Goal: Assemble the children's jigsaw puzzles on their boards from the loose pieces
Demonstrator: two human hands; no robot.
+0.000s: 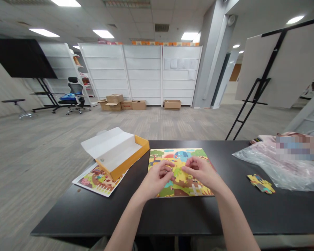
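Note:
A colourful jigsaw puzzle [181,153] with an animal picture lies on the black table [172,212] in front of me. Both my hands rest on its middle. My left hand [157,177] has its fingers curled in a pinch on the puzzle surface. My right hand [202,170] is curled the same way, fingertips close to the left hand's. Whatever the fingers pinch is too small to make out. Loose joined puzzle pieces [261,183] lie apart on the table to the right.
An open yellow box [120,151] with a white lid sits at the table's left corner on a printed picture sheet [96,181]. Clear plastic wrap [279,167] and pink cloth lie at the right. Beyond are an easel [253,94], cardboard boxes and an office chair.

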